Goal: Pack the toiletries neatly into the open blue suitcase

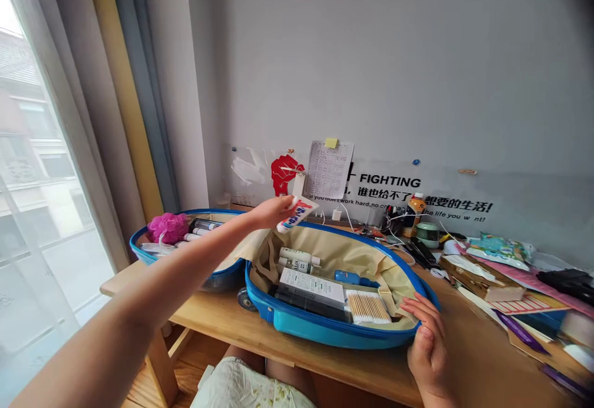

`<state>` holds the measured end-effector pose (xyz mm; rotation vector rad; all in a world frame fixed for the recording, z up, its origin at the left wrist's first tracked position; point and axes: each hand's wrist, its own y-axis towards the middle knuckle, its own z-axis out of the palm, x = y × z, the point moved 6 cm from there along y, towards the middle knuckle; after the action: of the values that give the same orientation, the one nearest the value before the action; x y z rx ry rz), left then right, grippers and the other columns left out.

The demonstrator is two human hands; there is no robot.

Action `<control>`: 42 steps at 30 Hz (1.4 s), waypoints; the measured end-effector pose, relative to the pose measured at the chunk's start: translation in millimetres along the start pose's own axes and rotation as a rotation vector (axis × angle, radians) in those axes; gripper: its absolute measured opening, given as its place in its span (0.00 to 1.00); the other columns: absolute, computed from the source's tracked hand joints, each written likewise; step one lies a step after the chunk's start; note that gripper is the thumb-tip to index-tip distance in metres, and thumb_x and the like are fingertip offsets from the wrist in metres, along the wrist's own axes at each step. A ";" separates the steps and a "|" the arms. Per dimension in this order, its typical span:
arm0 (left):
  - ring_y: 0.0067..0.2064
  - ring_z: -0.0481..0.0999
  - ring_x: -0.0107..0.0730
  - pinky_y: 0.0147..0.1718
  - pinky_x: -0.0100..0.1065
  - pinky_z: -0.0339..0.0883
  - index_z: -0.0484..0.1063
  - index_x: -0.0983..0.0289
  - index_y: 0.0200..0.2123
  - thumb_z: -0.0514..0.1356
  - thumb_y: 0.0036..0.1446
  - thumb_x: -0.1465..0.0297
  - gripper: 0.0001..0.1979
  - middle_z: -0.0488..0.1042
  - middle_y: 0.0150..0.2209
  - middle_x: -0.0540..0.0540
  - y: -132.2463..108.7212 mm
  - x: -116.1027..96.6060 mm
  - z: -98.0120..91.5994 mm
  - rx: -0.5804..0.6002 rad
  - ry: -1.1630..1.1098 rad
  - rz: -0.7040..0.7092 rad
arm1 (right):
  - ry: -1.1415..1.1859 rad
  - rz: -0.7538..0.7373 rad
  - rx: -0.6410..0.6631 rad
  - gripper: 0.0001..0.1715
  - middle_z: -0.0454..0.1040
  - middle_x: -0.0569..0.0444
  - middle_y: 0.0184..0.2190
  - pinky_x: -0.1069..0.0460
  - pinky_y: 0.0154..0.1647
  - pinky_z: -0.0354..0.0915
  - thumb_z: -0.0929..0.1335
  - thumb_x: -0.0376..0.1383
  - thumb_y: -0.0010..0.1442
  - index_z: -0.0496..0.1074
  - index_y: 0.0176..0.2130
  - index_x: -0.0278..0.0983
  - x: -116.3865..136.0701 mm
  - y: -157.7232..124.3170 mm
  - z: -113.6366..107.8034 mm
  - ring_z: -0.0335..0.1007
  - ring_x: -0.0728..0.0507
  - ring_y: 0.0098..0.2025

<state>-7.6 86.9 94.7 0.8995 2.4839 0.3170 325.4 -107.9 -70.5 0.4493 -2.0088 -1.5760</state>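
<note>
My left hand [273, 212] is closed on a white toothpaste tube [297, 215] with red and blue print, held above the back rim of an open blue suitcase [334, 335]. At the suitcase's right end, my right hand [427, 340] grips the rim, fingers over the edge and thumb outside. The right half holds a white printed box [312, 288], a bundle of cotton swabs [368, 307], a blue bottle [354, 278] and small clear and white bottles [299, 264]. In the left half lie a pink bath puff [167, 228] and several white-and-dark tubes, partly hidden by my left arm.
The suitcase lies on a wooden table [468, 346] against a grey wall. At the right stand an orange-labelled bottle [413, 215] and a green jar [427, 234], among cables, papers and a purple strip [522, 332]. A curtained window is on the left.
</note>
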 end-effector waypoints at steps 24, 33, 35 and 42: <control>0.56 0.73 0.47 0.51 0.39 0.66 0.65 0.64 0.61 0.56 0.66 0.67 0.22 0.72 0.58 0.64 61.8 -97.8 200.6 0.564 0.266 0.093 | 0.006 -0.012 0.045 0.22 0.76 0.46 0.42 0.39 0.53 0.66 0.54 0.39 0.72 0.73 0.44 0.39 14.6 4.3 -1.3 0.69 0.38 0.56; 0.54 0.75 0.42 0.50 0.38 0.67 0.65 0.58 0.60 0.57 0.64 0.69 0.22 0.75 0.55 0.59 59.5 -93.6 221.9 0.605 0.286 0.065 | 0.024 0.003 0.036 0.22 0.76 0.47 0.41 0.39 0.53 0.66 0.54 0.39 0.71 0.73 0.44 0.39 11.2 1.2 -1.0 0.70 0.37 0.55; 0.54 0.75 0.42 0.50 0.38 0.67 0.65 0.58 0.60 0.59 0.62 0.69 0.22 0.75 0.55 0.58 59.0 -92.0 223.0 0.594 0.279 0.060 | 0.026 0.007 0.036 0.22 0.76 0.47 0.41 0.38 0.53 0.66 0.54 0.40 0.71 0.74 0.44 0.39 11.2 1.6 -1.3 0.70 0.37 0.55; 0.58 0.71 0.46 0.53 0.40 0.67 0.68 0.61 0.57 0.59 0.63 0.68 0.20 0.69 0.60 0.62 61.8 -88.9 210.7 0.496 0.291 0.024 | 0.012 0.002 0.035 0.22 0.76 0.46 0.41 0.38 0.53 0.67 0.54 0.40 0.71 0.74 0.43 0.39 11.7 2.3 -2.3 0.70 0.37 0.55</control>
<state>192.5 87.1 -32.2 1.1409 2.8849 -0.1894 317.6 -115.7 -65.5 0.4694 -2.0299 -1.5350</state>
